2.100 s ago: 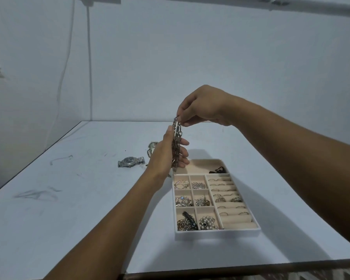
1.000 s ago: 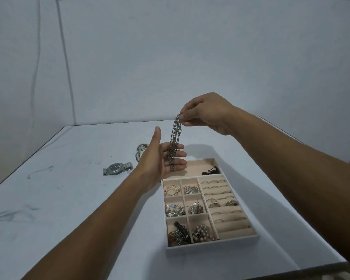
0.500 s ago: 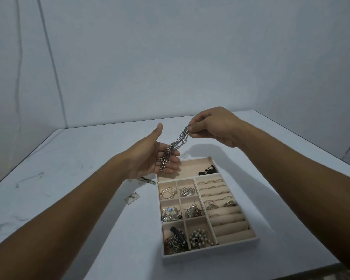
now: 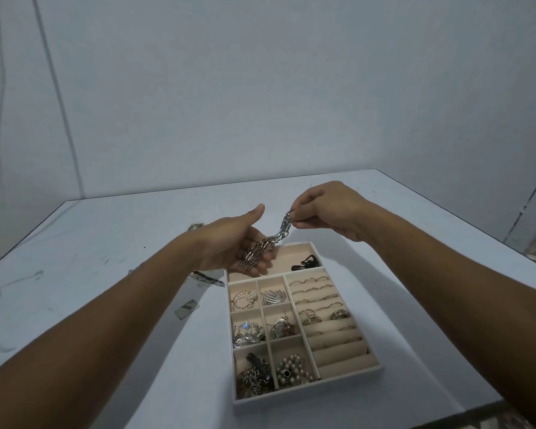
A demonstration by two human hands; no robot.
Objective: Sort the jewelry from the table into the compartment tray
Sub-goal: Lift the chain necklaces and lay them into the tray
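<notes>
Chain (image 4: 265,246) held over tray (image 4: 307,394)
Chunky metal links are pinched by right hand (image 4: 328,212) and pooled in the cupped, open left hand (image 4: 229,246), above the velvety beige compartments.

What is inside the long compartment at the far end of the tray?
A small black item lies at its right end. The left hand, cupping the chain, covers its left part, so anything there is hidden.
</notes>
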